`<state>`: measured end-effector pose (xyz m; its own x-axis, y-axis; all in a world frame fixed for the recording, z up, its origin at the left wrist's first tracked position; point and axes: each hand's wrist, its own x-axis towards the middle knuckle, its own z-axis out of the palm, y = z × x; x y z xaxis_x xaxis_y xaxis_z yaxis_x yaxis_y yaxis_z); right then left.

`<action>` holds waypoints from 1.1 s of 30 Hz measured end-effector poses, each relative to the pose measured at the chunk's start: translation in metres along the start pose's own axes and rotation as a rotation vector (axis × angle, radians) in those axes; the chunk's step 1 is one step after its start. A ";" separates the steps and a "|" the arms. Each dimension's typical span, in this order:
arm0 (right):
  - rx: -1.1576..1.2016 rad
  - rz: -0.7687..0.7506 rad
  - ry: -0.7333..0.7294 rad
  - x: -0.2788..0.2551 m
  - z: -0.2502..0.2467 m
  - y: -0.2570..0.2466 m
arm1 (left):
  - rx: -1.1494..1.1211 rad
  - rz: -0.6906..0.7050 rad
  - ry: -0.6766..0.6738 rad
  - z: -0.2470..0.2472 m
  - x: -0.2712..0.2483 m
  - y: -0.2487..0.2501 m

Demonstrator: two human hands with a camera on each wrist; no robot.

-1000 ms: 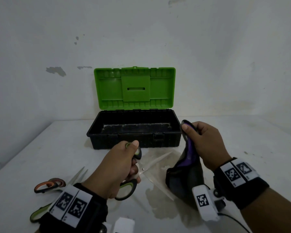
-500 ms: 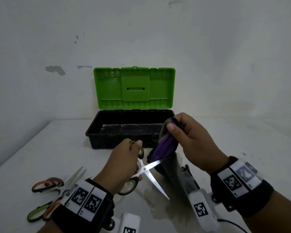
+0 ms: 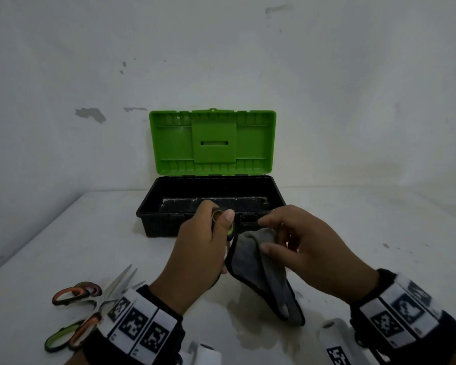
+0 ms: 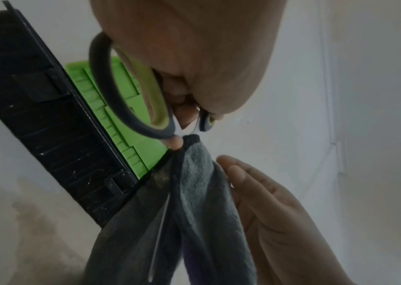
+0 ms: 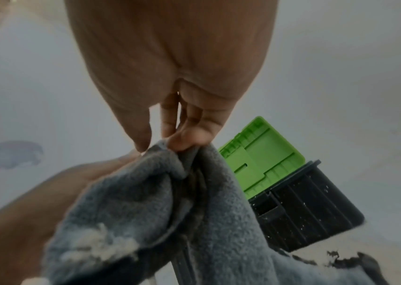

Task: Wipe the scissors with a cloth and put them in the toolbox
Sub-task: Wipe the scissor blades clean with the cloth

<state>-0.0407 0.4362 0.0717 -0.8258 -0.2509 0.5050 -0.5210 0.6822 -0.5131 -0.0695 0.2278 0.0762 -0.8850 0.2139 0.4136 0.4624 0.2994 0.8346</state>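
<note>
My left hand (image 3: 211,230) grips green-and-black-handled scissors (image 3: 223,219) by the handles, held upright with the loops on top (image 4: 126,100). A grey cloth (image 3: 261,275) is folded around the blades, and only a thin strip of blade (image 4: 160,221) shows between the folds. My right hand (image 3: 282,235) pinches the cloth (image 5: 157,202) around the blades from the right, thumb on one side and fingers (image 4: 255,192) on the other. The black toolbox (image 3: 148,214) stands just behind both hands with its green lid (image 3: 213,140) raised.
Two more pairs of scissors lie on the white table at the front left, one orange-handled (image 3: 74,293) and one green-handled (image 3: 61,338). A damp stain (image 3: 261,325) marks the table under the cloth. A white wall rises behind the toolbox.
The scissors were open with bare blades pointing right; now the blades point down inside the cloth. My right hand came down and left and folded the cloth over them.
</note>
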 end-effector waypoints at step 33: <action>0.014 0.108 -0.111 -0.004 -0.039 0.035 | -0.125 0.012 0.123 -0.019 0.003 -0.010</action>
<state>-0.0476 0.4881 0.0792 -0.8957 -0.2509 0.3671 -0.4298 0.7002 -0.5701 -0.0778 0.2080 0.0765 -0.8829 0.0991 0.4589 0.4695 0.1781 0.8648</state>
